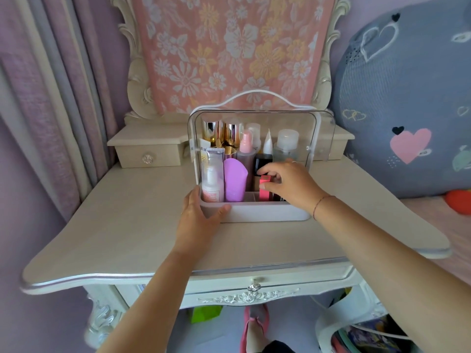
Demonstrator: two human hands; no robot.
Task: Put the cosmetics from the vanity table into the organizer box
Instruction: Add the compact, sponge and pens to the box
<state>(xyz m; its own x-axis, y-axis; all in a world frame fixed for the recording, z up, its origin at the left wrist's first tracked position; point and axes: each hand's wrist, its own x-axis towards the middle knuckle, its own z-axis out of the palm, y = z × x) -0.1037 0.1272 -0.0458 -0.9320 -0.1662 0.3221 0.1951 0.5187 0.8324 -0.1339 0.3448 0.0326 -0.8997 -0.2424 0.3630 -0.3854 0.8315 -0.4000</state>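
Both arms reach forward. The left hand [201, 215] grips the organizer box [267, 212] at its front left corner, and the right hand [290, 184] pinches a pink lipstick case [265, 186] upright in a front compartment. The box stands mid cream tabletop [114, 225], with lilac curtains [38, 98] to the left.

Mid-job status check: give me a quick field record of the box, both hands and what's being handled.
box: grey plastic organizer box, clear lid raised, on cream vanity table
left: left hand grips the box's front-left corner
right: right hand pinches a pink-red rectangular case standing upright in the front row
contents: purple silicone pouch front left; bottles behind
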